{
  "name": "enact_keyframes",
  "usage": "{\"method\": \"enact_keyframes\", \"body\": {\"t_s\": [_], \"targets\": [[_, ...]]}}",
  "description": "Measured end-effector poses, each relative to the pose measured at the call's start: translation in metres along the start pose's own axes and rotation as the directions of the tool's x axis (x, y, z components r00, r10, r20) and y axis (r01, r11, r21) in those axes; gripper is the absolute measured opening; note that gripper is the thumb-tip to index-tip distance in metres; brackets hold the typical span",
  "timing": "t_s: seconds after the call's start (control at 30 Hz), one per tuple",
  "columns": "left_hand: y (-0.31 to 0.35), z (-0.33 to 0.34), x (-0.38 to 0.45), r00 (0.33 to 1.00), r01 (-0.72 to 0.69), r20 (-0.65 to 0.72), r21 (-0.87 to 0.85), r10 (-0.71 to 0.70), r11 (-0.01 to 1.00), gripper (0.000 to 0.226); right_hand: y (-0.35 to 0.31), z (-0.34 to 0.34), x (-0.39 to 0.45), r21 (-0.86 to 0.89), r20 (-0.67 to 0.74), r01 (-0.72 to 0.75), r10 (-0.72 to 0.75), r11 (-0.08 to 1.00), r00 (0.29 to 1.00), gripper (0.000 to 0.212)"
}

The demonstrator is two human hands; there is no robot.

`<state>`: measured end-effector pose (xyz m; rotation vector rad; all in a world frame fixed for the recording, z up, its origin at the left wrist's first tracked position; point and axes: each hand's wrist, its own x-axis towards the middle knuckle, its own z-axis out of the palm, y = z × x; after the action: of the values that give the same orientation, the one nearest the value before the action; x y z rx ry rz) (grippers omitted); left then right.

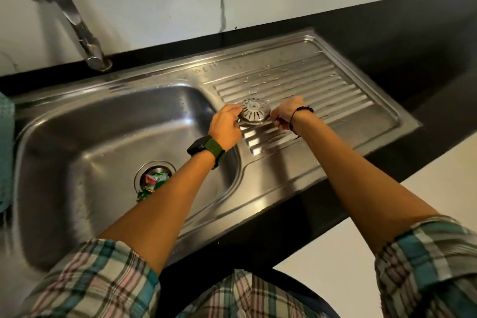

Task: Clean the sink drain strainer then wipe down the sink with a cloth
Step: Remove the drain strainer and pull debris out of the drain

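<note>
While my plaid sleeves (85,281) fill the near edge of the view, both forearms stretch out over the steel sink (77,137). In the basin, the open drain hole (154,178) holds crumpled green and pink wrapper scraps (151,183), partly hidden by my left arm. Further out, on the ribbed drainboard (322,95) near its basin-side edge, sits the round slotted strainer (254,111). My left hand (227,126), watch on its wrist, curls its fingers round the strainer's left rim. My right hand (285,112) pinches the right rim, the other fingers tucked in. At the sink's far left corner stands the faucet (72,15) against the marble wall. A teal cloth (5,152) hangs at the left edge.
</note>
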<state>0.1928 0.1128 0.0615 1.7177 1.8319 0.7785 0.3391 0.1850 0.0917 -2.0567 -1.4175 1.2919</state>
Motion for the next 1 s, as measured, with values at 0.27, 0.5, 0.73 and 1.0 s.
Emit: {"method": "enact_keyframes", "body": {"t_s": [0.27, 0.5, 0.73, 1.0], "targets": [[0.003, 0.007, 0.009, 0.997, -0.017, 0.071, 0.13, 0.008, 0.991, 0.046, 0.009, 0.006, 0.003, -0.27, -0.129, 0.091, -0.13, 0.958, 0.983, 0.006], [0.005, 0.001, 0.012, 0.977, -0.037, 0.215, 0.226, -0.013, 0.973, 0.038, 0.013, 0.014, 0.004, -0.519, -0.152, 0.163, -0.278, 0.839, 0.948, 0.022], [-0.001, -0.016, -0.001, 0.993, 0.058, 0.094, 0.102, -0.067, 0.993, 0.032, -0.014, 0.022, -0.01, -0.481, -0.048, 0.35, -0.422, 0.804, 0.905, 0.014], [-0.091, -0.091, -0.075, 0.924, 0.362, -0.068, -0.173, -0.377, 0.916, 0.044, -0.064, 0.089, -0.05, 0.184, 0.46, 0.294, -0.346, 0.938, 0.818, 0.02]]}}
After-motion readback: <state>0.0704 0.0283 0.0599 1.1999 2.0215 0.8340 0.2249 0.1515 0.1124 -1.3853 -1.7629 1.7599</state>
